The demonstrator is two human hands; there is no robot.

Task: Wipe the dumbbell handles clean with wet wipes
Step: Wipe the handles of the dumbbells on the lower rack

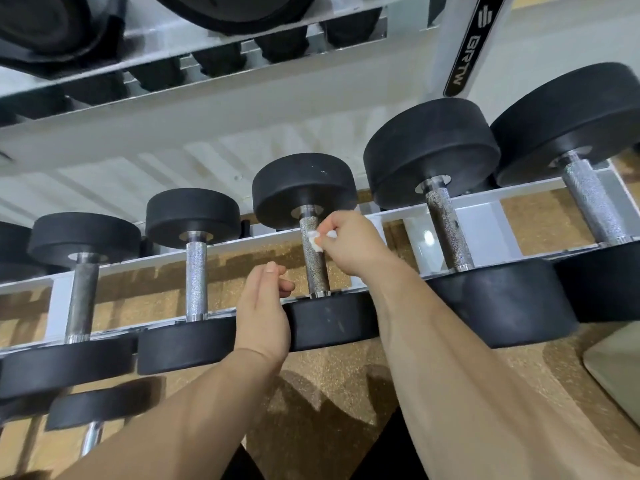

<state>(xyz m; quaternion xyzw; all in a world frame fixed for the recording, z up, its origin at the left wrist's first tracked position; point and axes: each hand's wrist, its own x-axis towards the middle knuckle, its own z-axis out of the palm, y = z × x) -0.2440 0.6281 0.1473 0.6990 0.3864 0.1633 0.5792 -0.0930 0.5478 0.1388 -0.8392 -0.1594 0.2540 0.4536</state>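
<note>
Pinching a wet wipe (314, 240), right fingers (334, 226) press the racked dumbbell handle (318, 270); left fingers (275, 271) lie relaxed.

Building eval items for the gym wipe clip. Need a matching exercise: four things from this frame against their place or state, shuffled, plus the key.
Things
1. wet wipe
2. left hand
3. neighbour handle, just right of the one being wiped
4. BRTW label

Places or states
A. dark specks along the knurling
B. on the rack upright, upper right
C. pinched by the right hand against the middle handle
D. holding nothing, beside the middle dumbbell's near head

Pairs: 1-C, 2-D, 3-A, 4-B
</note>
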